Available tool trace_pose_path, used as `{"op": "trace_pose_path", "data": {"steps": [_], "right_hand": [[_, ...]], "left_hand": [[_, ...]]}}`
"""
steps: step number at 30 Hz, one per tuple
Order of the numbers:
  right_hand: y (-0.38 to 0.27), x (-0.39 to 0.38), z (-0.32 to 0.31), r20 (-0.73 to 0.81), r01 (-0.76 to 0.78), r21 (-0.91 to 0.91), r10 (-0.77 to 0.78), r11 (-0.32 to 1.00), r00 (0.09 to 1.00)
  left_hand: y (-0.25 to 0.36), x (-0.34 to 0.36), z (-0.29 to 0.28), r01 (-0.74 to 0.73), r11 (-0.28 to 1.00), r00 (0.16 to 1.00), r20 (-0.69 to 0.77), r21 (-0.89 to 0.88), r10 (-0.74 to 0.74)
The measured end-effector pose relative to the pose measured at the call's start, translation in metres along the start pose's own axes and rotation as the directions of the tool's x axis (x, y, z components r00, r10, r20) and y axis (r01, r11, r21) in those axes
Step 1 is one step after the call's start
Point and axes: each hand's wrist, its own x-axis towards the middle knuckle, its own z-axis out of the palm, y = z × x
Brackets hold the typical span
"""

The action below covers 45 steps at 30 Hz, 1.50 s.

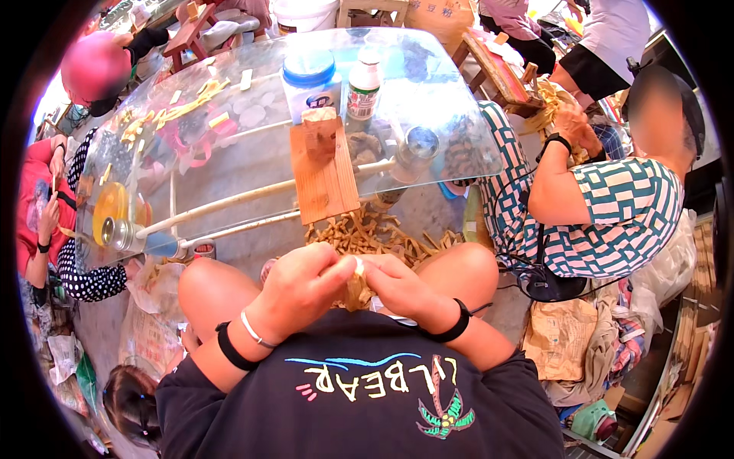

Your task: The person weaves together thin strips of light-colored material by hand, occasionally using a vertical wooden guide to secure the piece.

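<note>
Over my lap, my left hand [302,284] and my right hand [405,287] meet with fingers pinched together. Between them is a tan, strip-like piece [356,292] that hangs down, with a small whitish bit at its top. Most of it is hidden behind the fingers, so its exact kind cannot be told. Just beyond my hands, between my knees, lies a heap of twisted tan strips [382,233]. Above that heap, a wooden board [325,187] juts over the near edge of the glass table [229,164], with a wooden block [319,136] standing on it.
A blue-lidded tub [310,86] and a white bottle [365,86] stand on the glass beyond the block. Loose tan strips [191,103] lie at far left. A co-worker in a patterned top [623,206] sits close on my right; another person in red [38,191] is at left.
</note>
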Motion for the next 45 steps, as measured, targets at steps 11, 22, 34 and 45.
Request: {"op": "trace_pose_path", "data": {"steps": [11, 22, 34, 45], "right_hand": [[-0.035, -0.012, -0.048, -0.34, 0.342, -0.386, -0.477, 0.857, 0.811], [-0.117, -0.072, -0.117, 0.347, -0.526, -0.755, -0.919, -0.392, 0.187], [-0.057, 0.018, 0.01, 0.218, 0.424, -0.716, -0.4, 0.555, 0.89], [-0.081, 0.023, 0.018, 0.072, 0.294, -0.452, -0.294, 0.842, 0.953]], "left_hand": [[-0.013, -0.014, -0.023, 0.494, 0.828, 0.816, -0.187, -0.263, -0.547], [-0.075, -0.082, -0.119, 0.602, 0.559, 0.36, -0.43, -0.571, -0.828], [-0.014, 0.0, -0.046, 0.37, 0.751, 0.927, 0.165, -0.548, -0.337], [-0.025, 0.02, -0.001, 0.269, 0.173, 0.923, 0.202, -0.948, -0.329]]}}
